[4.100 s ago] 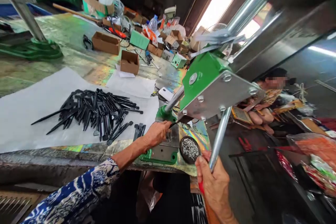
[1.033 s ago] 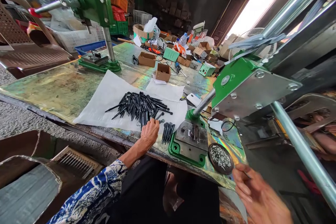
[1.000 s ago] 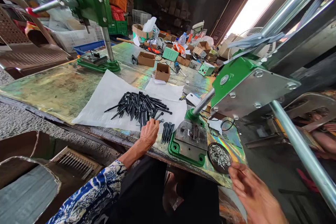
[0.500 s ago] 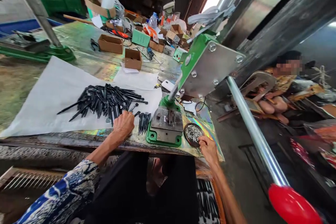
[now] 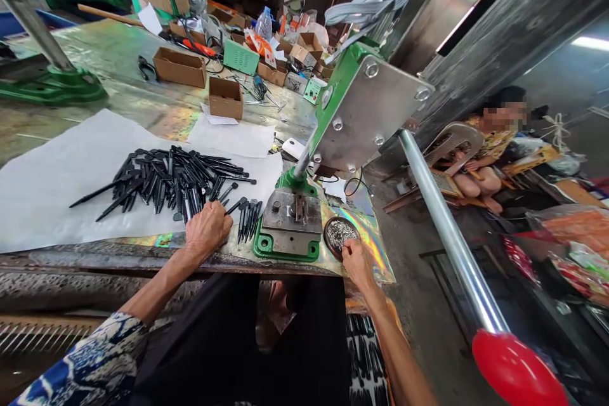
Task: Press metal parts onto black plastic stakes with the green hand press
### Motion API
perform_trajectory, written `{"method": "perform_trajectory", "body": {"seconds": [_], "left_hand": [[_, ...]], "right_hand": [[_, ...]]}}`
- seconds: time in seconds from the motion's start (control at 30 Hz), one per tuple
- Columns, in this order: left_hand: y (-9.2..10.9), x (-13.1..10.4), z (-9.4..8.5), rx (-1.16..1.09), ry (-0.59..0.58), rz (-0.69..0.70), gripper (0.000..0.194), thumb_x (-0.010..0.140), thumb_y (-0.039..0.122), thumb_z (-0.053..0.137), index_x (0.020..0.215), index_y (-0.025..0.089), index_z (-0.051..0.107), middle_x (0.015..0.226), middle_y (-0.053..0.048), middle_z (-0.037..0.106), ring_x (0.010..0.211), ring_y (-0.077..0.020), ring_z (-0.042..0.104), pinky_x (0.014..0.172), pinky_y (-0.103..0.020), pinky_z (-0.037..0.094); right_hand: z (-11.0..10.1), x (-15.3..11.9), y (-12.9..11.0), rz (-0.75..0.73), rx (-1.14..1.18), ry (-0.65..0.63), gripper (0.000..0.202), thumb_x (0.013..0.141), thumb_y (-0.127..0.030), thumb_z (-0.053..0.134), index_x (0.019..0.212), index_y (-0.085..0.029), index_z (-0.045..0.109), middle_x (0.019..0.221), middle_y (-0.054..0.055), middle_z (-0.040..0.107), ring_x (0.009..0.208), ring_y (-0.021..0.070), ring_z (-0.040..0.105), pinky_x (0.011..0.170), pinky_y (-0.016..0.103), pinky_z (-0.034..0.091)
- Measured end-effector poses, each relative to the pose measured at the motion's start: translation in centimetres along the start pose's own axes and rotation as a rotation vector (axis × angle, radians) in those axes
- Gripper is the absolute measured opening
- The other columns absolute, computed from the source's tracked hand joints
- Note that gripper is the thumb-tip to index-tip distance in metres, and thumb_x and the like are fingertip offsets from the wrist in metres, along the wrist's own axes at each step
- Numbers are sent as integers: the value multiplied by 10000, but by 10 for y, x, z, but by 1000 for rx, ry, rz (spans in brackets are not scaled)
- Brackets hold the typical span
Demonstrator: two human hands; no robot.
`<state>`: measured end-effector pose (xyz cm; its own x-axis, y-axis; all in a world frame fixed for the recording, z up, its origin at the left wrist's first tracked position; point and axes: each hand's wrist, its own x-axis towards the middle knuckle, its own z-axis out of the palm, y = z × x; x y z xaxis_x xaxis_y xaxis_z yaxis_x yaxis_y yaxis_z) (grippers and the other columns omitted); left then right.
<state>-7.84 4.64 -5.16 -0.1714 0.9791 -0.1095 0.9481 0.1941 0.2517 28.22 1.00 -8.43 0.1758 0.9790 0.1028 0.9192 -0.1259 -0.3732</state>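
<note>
My left hand (image 5: 208, 227) is curled closed at the near edge of a pile of black pointed plastic pieces (image 5: 166, 181) on white paper; its fingertips are partly hidden. Several similar black pieces (image 5: 248, 219) lie side by side between that hand and a green hand press (image 5: 285, 247). To the right of the press base, a round dark dish (image 5: 328, 242) contains many tiny silvery metal pins (image 5: 339, 231). Over the dish's near rim, my right hand (image 5: 358, 261) has thumb and fingers pinched together among the pins. What is between them is too small to make out.
A steel lever with a red knob (image 5: 516, 365) sticks out from the press toward the lower right. Small cardboard boxes (image 5: 226, 98) and tools stand farther back. A tray of black pieces (image 5: 364, 355) is below the table edge. Another person (image 5: 490, 152) sits at right.
My right hand has moved in over the dish, with its fingers more tightly curled. My left hand stays closed at the pile. The whole view has shifted slightly.
</note>
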Motion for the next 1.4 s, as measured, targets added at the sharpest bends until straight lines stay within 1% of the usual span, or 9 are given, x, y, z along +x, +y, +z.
{"method": "perform_trajectory", "body": {"seconds": [0.2,0.37,0.53,0.67,0.77,0.9,1.1,1.23,1.4], "left_hand": [[3,-8,4,-325,56,-109,186,821,327,446,914,196,538,788,-48,659,779,-228,639,662,-279,429],[4,-14,15,-656,83,-99,119,781,307,497,841,207,475,722,16,598,696,-144,586,683,-228,411],[0,-19,29,-732,102,-59,163,760,346,519,851,216,482,758,27,607,711,-141,592,692,-235,410],[-4,-22,37,-821,109,-32,266,748,373,530,963,215,540,853,4,661,773,-156,623,736,-251,441],[-7,-24,40,-866,83,-9,330,756,379,527,1036,212,575,845,2,671,756,-157,616,747,-261,457],[-6,-27,37,-1004,64,-15,263,759,383,552,933,186,570,768,7,635,668,-142,592,695,-266,486],[22,-41,7,-1456,35,-99,323,634,381,703,794,175,514,656,25,598,546,-128,585,524,-243,513],[46,-61,-13,-1732,-121,-43,359,658,380,742,830,164,512,727,-17,655,567,-122,617,525,-228,533],[64,-81,-20,-1963,-327,-81,372,661,337,775,829,156,497,760,-34,675,577,-116,632,541,-224,550]], "right_hand": [[5,-1,4,-45,1,12,170,786,-205,410,698,-187,554,711,64,589,668,198,522,633,291,342],[4,-2,9,-23,47,19,212,810,-304,370,751,-194,542,730,81,605,687,226,544,631,311,362],[2,-1,12,-4,114,19,249,810,-369,343,770,-200,521,753,96,625,712,242,566,656,334,398],[2,1,14,-7,167,18,251,790,-393,337,749,-206,498,742,96,613,714,243,564,665,347,416],[1,1,13,-5,201,23,254,779,-415,350,745,-208,493,710,82,594,696,239,552,661,351,422],[-6,-2,6,-3,247,27,239,771,-408,373,753,-206,499,680,61,572,672,226,531,645,343,417],[-19,-14,-29,-59,367,-5,227,790,-403,407,795,-198,505,682,48,536,639,203,495,619,328,405],[-27,-31,-75,-133,493,-85,229,873,-404,402,830,-200,498,686,21,505,616,172,471,591,296,397],[-41,-54,-132,-239,653,-190,196,925,-355,399,872,-197,502,713,7,505,600,144,454,561,266,375]]}}
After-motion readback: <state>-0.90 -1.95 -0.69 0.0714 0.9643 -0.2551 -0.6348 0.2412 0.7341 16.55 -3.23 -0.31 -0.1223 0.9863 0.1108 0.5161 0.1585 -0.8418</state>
